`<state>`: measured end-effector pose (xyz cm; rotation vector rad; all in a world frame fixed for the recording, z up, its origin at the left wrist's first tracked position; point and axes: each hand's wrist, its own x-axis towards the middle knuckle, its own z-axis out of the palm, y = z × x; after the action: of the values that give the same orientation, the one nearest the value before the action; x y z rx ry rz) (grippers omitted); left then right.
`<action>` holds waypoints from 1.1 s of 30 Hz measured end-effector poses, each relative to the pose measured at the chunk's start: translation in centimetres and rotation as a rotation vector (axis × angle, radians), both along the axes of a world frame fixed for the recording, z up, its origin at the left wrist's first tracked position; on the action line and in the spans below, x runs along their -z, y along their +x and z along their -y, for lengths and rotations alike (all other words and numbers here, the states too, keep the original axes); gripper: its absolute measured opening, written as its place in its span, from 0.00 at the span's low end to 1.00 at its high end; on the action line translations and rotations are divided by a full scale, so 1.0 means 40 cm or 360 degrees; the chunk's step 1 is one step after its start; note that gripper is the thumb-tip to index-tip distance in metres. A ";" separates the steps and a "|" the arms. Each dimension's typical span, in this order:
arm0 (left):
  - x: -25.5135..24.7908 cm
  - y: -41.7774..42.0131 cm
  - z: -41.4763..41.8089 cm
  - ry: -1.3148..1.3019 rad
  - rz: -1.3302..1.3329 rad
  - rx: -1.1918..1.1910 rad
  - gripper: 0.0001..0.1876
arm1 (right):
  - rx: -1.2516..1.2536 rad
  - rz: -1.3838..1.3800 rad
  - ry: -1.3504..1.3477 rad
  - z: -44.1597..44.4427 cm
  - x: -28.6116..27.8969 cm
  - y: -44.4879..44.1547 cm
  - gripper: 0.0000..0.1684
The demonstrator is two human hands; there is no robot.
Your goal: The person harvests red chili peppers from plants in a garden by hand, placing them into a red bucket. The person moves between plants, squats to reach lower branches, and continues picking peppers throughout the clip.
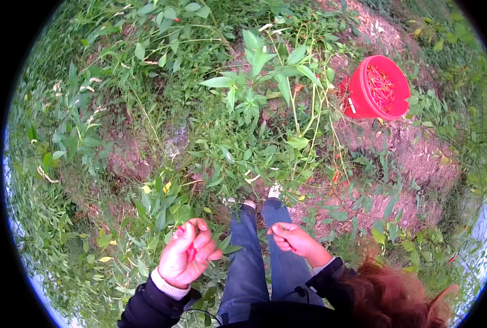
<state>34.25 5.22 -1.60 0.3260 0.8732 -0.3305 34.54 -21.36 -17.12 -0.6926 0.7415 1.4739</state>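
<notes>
My left hand [192, 254] is palm up at lower centre-left, its fingers curled around several red chili peppers [191, 252]. Thin green stems stick out below the fingers. My right hand [294, 242] is in front of my right thigh, with thumb and fingers pinched together. A small red tip, seemingly of a chili pepper [293, 249], shows under its curled fingers; the rest is hidden. At upper right a red bucket [358, 96] leans with its mouth towards the right. Many thin red chili peppers [378, 88] lie inside it, away from both hands.
Leafy pepper plants [296, 78] and weeds [87, 135] spread before me. A few red peppers [336, 176] hang or lie low, right of my shoes [274, 191]. Brown soil [419, 160] shows below the bucket. Reddish-brown hair [399, 287] covers the lower right.
</notes>
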 end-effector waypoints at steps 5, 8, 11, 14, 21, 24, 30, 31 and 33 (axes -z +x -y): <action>0.067 0.066 0.143 -0.0250 0.0058 0.0098 0.13 | 0.0107 0.0006 -0.0166 0.130 0.027 -0.013 0.11; 0.103 0.106 0.178 -0.0149 0.0114 0.0292 0.13 | 0.0142 0.0009 -0.0328 0.188 0.047 -0.036 0.09; 0.124 0.155 0.198 0.0033 0.0112 0.0489 0.13 | 0.0144 0.0084 -0.0510 0.242 0.071 -0.062 0.09; 0.144 0.178 0.199 0.0124 0.0154 0.0631 0.15 | 0.0151 0.0027 -0.0605 0.279 0.100 -0.068 0.10; 0.161 0.277 0.234 0.0103 0.0066 0.0716 0.15 | 0.0393 0.0155 -0.0771 0.266 0.131 -0.044 0.11; 0.187 0.287 0.238 0.0156 0.0094 0.0823 0.13 | 0.0541 0.0158 -0.0730 0.245 0.165 -0.063 0.11; 0.261 0.291 0.326 -0.0103 -0.0149 0.1041 0.11 | 0.0851 0.0086 -0.0520 0.255 0.169 -0.074 0.12; 0.250 0.299 0.361 -0.0022 -0.0196 0.1106 0.11 | 0.0867 0.0066 -0.0526 0.268 0.172 -0.076 0.12; 0.225 0.315 0.425 -0.0153 -0.0200 0.1114 0.11 | 0.0912 0.0077 -0.0596 0.294 0.162 -0.044 0.12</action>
<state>46.85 -11.77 -10.58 0.5213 0.8419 -1.0470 32.76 -33.12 -23.59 -0.7149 1.0873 0.8009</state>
